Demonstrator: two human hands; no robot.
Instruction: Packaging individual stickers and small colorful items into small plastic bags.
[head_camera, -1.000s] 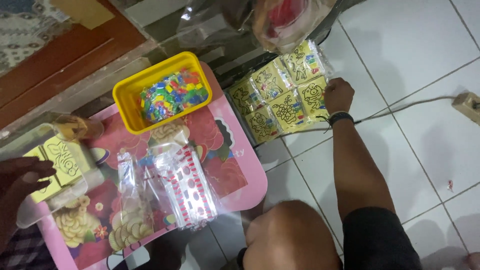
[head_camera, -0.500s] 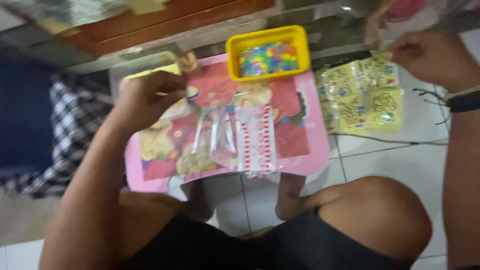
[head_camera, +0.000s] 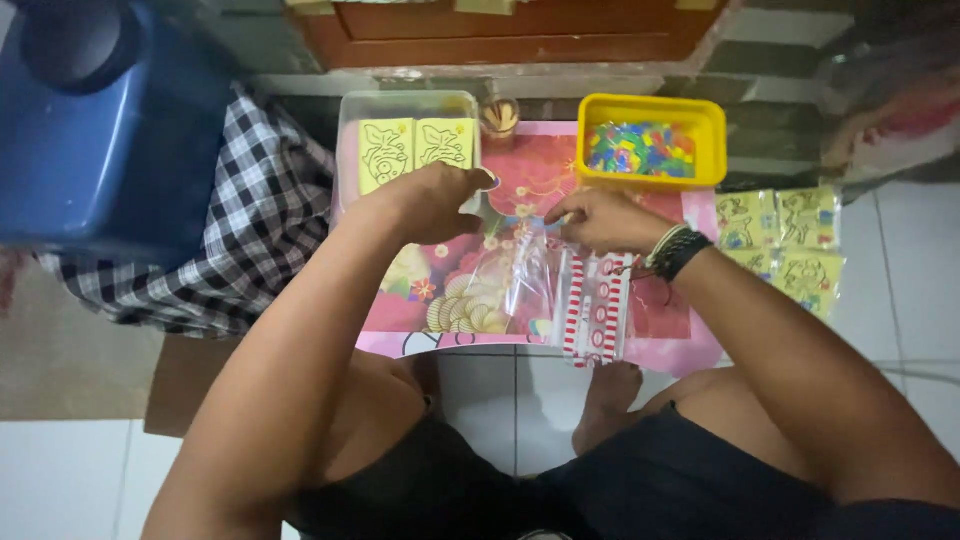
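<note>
Head view: both hands meet over the pink table. The left hand and right hand each pinch a clear bag lying at the table's middle. Far left sits a clear tray with yellow cards; far right, a yellow tub.
</note>
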